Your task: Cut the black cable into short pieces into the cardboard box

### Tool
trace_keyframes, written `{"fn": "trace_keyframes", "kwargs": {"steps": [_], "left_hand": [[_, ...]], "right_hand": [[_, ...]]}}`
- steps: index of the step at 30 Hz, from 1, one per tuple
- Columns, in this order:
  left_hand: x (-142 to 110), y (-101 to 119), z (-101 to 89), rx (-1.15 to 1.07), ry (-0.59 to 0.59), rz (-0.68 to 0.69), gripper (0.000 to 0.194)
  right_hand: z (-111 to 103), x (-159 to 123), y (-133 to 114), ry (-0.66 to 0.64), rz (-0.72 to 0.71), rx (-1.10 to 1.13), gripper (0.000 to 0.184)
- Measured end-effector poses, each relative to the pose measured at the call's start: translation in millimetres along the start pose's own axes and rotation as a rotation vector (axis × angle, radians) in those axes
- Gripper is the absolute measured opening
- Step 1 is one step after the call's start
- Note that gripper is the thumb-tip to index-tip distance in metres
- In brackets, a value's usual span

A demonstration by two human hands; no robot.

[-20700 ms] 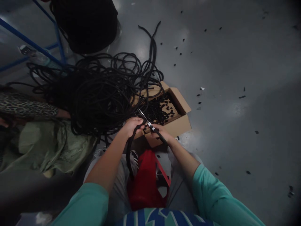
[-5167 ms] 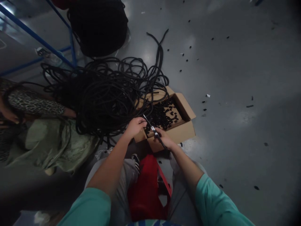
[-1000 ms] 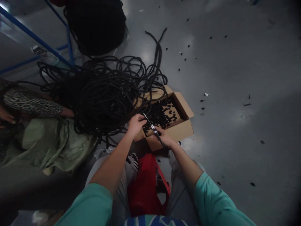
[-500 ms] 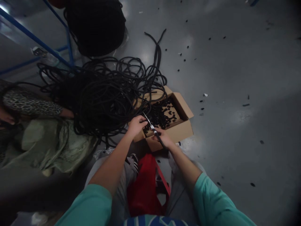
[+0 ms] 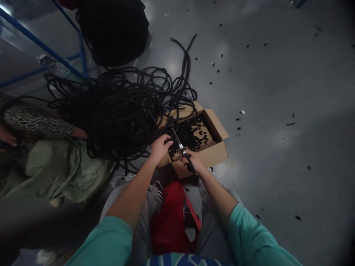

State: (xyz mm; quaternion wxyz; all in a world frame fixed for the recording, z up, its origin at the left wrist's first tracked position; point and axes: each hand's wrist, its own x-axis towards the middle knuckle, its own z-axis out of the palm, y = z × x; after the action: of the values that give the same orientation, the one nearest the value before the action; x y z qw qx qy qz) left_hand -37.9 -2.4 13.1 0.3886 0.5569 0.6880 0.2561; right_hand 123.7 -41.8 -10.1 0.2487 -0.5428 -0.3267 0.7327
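Observation:
My left hand (image 5: 160, 147) is closed on a black hose end at the near edge of a big tangle of black hose (image 5: 119, 107). My right hand (image 5: 192, 162) grips black-handled scissors (image 5: 181, 149), their blades pointing up-left toward the left hand's fingertips. Both hands hover over the near-left corner of an open cardboard box (image 5: 215, 153) that holds several short black cut pieces (image 5: 191, 135).
A red stool (image 5: 172, 218) sits between my knees. Another person's patterned sleeve (image 5: 33, 123) and a green sack (image 5: 58, 168) lie at left. A blue frame (image 5: 55, 55) and a dark bag (image 5: 113, 29) stand behind the tangle. Black scraps dot the grey floor (image 5: 277, 92).
The scissors have tilted slightly and the right hand has shifted a little toward me; the left hand keeps its grip on the hose at the box corner.

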Motion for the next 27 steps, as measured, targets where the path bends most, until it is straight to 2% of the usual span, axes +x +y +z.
{"fn": "trace_keyframes", "kwargs": {"steps": [5, 13, 21, 27], "left_hand": [[4.2, -3.4, 3.8, -0.251, 0.06, -0.093, 0.019], [0.4, 11.0, -0.4, -0.517, 0.108, -0.337, 0.021], [-1.6, 11.8, -2.4, -0.598, 0.061, -0.355, 0.019], [-2.3, 14.9, -3.2, -0.594, 0.07, -0.369, 0.015]], "right_hand": [[-4.8, 0.2, -0.7, -0.015, -0.017, 0.042, 0.038], [-4.7, 0.7, 0.1, -0.034, -0.001, 0.05, 0.039], [-4.7, 1.7, 1.6, -0.047, -0.005, 0.051, 0.037], [-3.3, 0.1, -1.1, -0.045, 0.027, 0.051, 0.039]]}}
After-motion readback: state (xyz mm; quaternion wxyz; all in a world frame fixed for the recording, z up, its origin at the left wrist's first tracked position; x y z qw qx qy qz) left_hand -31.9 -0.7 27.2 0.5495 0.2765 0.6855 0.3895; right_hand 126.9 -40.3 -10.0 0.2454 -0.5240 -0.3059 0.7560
